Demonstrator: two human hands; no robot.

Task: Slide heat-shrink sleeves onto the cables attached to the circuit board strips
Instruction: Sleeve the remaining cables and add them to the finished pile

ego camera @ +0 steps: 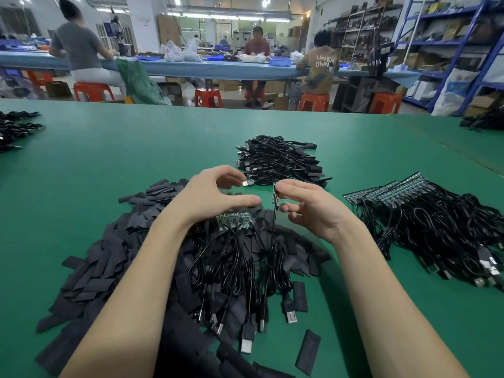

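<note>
Now my right hand point(308, 205) pinches a small board point(275, 192) upright, cable point(273, 227) dangling; my left hand point(215, 195) hovers curled, empty, over the sleeves point(114, 257). Loose pinch, I reckon, and the board twists away.

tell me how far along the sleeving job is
Looks done: the far cable pile, apparently sleeved. In hand: right hand pinches one small board, its cable hanging; left hand holds nothing. Left: the strip below and the right-side pile.
</note>
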